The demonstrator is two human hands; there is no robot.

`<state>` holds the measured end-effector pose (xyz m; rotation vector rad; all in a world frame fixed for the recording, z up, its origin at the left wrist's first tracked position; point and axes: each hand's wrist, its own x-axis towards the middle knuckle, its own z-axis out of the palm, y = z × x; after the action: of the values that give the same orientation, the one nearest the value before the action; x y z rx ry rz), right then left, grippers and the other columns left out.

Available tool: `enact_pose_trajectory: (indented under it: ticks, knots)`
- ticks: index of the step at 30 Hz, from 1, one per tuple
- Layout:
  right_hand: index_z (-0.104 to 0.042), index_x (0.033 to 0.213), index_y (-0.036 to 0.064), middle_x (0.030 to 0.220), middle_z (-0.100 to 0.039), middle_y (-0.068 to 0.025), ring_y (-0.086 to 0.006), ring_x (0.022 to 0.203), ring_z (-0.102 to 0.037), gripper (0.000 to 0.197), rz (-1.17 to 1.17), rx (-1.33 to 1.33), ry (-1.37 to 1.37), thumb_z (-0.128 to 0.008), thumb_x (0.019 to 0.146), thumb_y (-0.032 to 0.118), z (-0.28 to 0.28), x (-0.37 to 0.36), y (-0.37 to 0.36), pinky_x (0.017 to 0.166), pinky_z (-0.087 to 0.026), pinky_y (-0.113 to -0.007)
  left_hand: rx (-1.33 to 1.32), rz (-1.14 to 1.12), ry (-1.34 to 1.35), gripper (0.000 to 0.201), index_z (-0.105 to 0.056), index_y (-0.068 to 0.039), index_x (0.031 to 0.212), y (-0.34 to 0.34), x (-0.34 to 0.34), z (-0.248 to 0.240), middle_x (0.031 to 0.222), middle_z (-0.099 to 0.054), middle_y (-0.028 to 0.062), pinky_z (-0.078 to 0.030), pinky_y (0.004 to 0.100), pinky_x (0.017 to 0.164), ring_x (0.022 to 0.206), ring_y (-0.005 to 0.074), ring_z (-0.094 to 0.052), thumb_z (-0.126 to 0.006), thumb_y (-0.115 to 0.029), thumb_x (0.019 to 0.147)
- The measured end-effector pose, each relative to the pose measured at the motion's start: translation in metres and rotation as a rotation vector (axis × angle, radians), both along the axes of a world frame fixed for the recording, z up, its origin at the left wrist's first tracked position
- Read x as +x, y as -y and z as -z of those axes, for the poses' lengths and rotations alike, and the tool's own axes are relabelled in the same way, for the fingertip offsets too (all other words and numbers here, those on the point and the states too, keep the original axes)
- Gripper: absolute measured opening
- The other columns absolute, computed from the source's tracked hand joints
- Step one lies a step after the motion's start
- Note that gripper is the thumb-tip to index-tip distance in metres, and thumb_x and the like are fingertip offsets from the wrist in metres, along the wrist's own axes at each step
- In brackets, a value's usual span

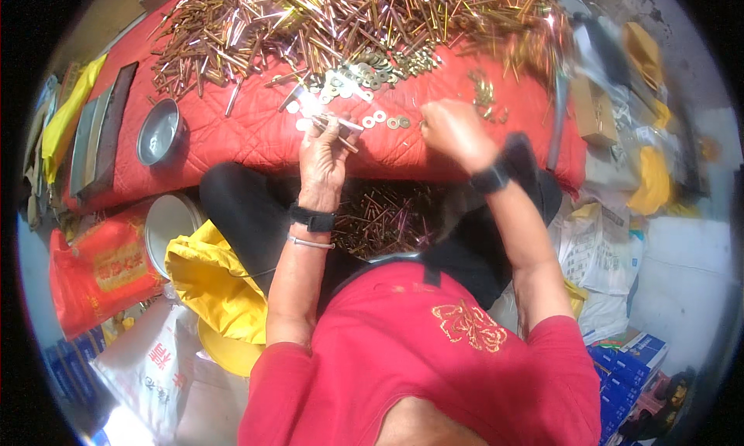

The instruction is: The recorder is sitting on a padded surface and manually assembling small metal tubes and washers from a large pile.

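Note:
My left hand point(324, 151) is raised at the near edge of the red quilted cloth point(256, 132), its fingers closed round several thin metal bolts point(345, 142). Glare whitens part of them. To its right my right hand point(457, 132) is curled into a fist above the cloth, and whatever it may hold is hidden. Between the hands lie a few flat round washers point(379, 117). Beyond them is a heap of washers point(376, 78) with small nuts point(422, 61) beside it. More small brass-coloured pieces point(484, 89) are scattered past my right hand.
A big pile of long copper-coloured bolts point(256, 31) covers the far side. At left stands a metal bowl point(160, 132). More bolts point(384, 217) lie between my legs. A yellow cloth point(213, 272) and a red bag point(101, 268) are lower left; a cardboard box point(593, 109) stands right.

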<state>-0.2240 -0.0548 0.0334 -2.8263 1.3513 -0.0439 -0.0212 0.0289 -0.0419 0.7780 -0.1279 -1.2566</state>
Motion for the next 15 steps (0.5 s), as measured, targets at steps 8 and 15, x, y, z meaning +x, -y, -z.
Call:
enact_pose_trajectory:
  ticks: [8, 15]
  knots:
    - [-0.065, 0.09, 0.0085, 0.082, -0.066, -0.0163, -0.0355, 0.081, -0.064, 0.017, -0.209, 0.218, 0.048, -0.055, 0.079, 0.015, 0.009, -0.024, 0.027, 0.07, -0.051, -0.046, -0.081, 0.08, -0.07, 0.021, -0.055, -0.004, 0.108, -0.004, -0.016, -0.017, 0.109, -0.06, 0.0126, -0.055, 0.0401, 0.084, 0.103, 0.025, -0.06, -0.061, -0.003, 0.088]
    - [-0.06, 0.104, 0.0064, 0.073, -0.065, -0.0118, -0.0252, 0.068, -0.065, 0.017, -0.06, 0.449, 0.834, -0.054, 0.089, 0.012, 0.025, -0.035, -0.02, 0.06, -0.049, -0.038, -0.054, 0.068, -0.032, 0.016, -0.056, -0.004, 0.105, 0.0, -0.024, -0.009, 0.104, -0.063, 0.0118, -0.055, 0.0392, 0.086, 0.097, 0.0241, -0.063, -0.06, -0.006, 0.089]
